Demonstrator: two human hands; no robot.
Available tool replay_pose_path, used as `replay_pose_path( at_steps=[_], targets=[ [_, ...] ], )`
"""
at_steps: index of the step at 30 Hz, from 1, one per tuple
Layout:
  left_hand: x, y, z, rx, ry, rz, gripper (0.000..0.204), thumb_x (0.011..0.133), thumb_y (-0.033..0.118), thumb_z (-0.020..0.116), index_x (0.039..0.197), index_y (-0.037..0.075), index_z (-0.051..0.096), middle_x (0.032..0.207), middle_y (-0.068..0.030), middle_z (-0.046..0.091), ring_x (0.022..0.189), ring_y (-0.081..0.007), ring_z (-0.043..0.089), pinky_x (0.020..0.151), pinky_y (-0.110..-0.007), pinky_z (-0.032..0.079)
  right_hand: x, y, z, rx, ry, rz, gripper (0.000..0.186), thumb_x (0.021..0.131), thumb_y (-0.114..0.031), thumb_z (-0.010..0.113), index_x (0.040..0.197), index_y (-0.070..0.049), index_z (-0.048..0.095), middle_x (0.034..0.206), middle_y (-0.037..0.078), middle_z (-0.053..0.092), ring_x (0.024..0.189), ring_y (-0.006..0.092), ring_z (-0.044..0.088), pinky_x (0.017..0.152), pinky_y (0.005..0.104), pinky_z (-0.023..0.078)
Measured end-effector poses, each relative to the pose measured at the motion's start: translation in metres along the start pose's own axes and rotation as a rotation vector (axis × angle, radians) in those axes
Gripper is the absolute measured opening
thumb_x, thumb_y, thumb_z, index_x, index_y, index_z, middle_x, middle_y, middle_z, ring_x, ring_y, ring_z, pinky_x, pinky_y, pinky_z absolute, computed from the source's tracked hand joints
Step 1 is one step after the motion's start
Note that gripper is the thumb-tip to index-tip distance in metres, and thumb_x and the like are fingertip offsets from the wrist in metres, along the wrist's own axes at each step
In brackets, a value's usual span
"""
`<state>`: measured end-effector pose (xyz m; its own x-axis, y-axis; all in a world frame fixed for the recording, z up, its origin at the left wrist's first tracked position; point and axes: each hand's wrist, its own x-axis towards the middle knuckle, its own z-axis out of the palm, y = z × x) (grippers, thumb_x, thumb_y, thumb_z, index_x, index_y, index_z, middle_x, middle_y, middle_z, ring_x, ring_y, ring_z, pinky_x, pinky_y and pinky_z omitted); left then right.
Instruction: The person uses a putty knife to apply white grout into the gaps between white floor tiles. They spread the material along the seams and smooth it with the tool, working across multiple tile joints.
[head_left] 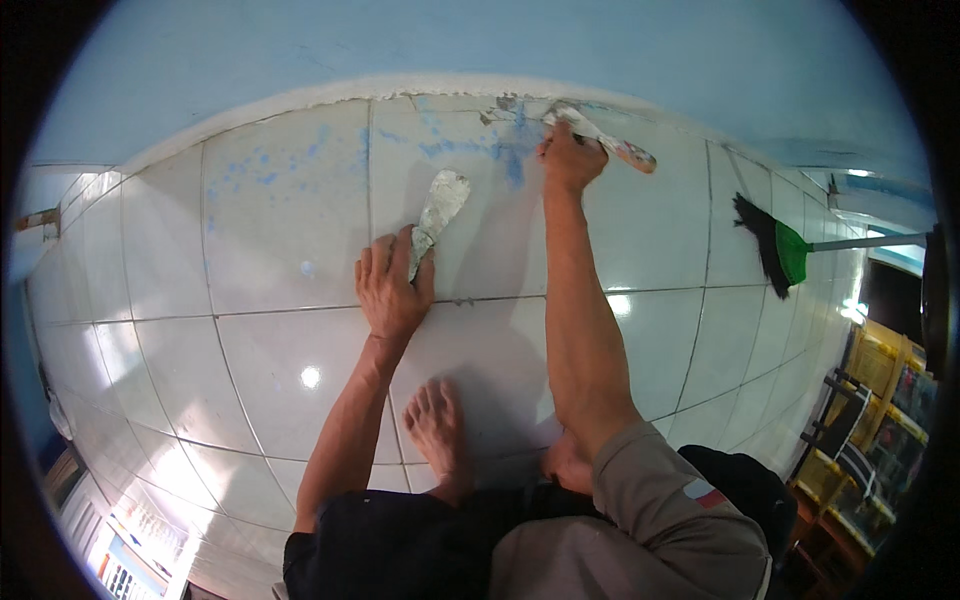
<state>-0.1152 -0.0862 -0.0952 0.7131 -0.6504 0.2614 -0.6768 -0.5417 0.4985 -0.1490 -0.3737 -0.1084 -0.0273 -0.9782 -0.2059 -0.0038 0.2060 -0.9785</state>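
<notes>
Scraper [610, 142] with a brownish handle end sits at the far side of the tiled floor [640, 230], by the foot of the blue wall [480, 40]; the right hand [573, 160] has its fingers closed on it, its handle pointing right and nearer. To the left and nearer, the left hand [392, 288] holds a whitish-coated spatula [438, 212] between narrowed fingers, blade pointing far. Blue marks [514, 165] stain tiles between the two tools and further left. A green-and-black broom [790, 252] stands far to the right.
</notes>
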Motion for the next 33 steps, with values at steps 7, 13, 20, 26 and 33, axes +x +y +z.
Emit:
replay_pose_path(
  at_steps=[7, 13, 20, 26, 33],
  targets=[
    [0.000, 0.000, 0.001, 0.005, 0.004, 0.005, 0.041, 0.089, 0.026, 0.075, 0.125, 0.008, 0.069, 0.110, -0.0073, 0.061, 0.095, -0.0293, 0.059, 0.084, -0.041, 0.047, 0.002, -0.002, 0.003, -0.005, 0.013, -0.061, 0.017, 0.092, -0.004, 0.071, 0.081, 0.007, 0.065, 0.069, 0.012, 0.067, 0.047, 0.0169, 0.059, 0.039, 0.0314, 0.044],
    [-0.002, -0.002, -0.001, 0.009, -0.005, -0.001, 0.042, 0.089, 0.026, 0.075, 0.126, 0.008, 0.069, 0.110, -0.0080, 0.061, 0.097, -0.0298, 0.059, 0.085, -0.042, 0.047, -0.003, -0.002, 0.005, -0.019, 0.069, 0.001, 0.012, 0.091, -0.002, 0.069, 0.086, 0.009, 0.068, 0.071, 0.014, 0.069, 0.048, 0.0180, 0.060, 0.040, 0.0311, 0.046],
    [-0.005, -0.004, 0.002, 0.018, 0.032, 0.028, 0.041, 0.088, 0.024, 0.075, 0.126, 0.008, 0.069, 0.110, -0.0080, 0.061, 0.097, -0.0298, 0.059, 0.083, -0.042, 0.047, 0.002, 0.013, 0.011, -0.340, -0.063, -0.026, 0.021, 0.092, -0.008, 0.070, 0.108, 0.006, 0.067, 0.087, 0.016, 0.070, 0.063, 0.0263, 0.070, 0.053, 0.0387, 0.059],
    [-0.005, 0.002, 0.001, -0.004, -0.018, 0.011, 0.041, 0.088, 0.024, 0.075, 0.126, 0.009, 0.069, 0.111, -0.0082, 0.061, 0.097, -0.0295, 0.059, 0.084, -0.042, 0.047, 0.011, 0.026, 0.001, -0.167, 0.063, -0.003, 0.017, 0.092, -0.008, 0.069, 0.093, 0.009, 0.070, 0.077, 0.014, 0.072, 0.065, 0.0259, 0.072, 0.057, 0.0371, 0.060],
    [-0.002, 0.001, 0.005, 0.005, -0.003, 0.005, 0.041, 0.088, 0.025, 0.075, 0.125, 0.008, 0.069, 0.110, -0.0080, 0.060, 0.097, -0.0294, 0.060, 0.084, -0.042, 0.047, 0.040, 0.046, -0.006, 0.054, -0.083, 0.071, 0.018, 0.089, -0.010, 0.071, 0.091, 0.009, 0.070, 0.082, 0.018, 0.075, 0.067, 0.0262, 0.073, 0.059, 0.0357, 0.059]
  ],
)
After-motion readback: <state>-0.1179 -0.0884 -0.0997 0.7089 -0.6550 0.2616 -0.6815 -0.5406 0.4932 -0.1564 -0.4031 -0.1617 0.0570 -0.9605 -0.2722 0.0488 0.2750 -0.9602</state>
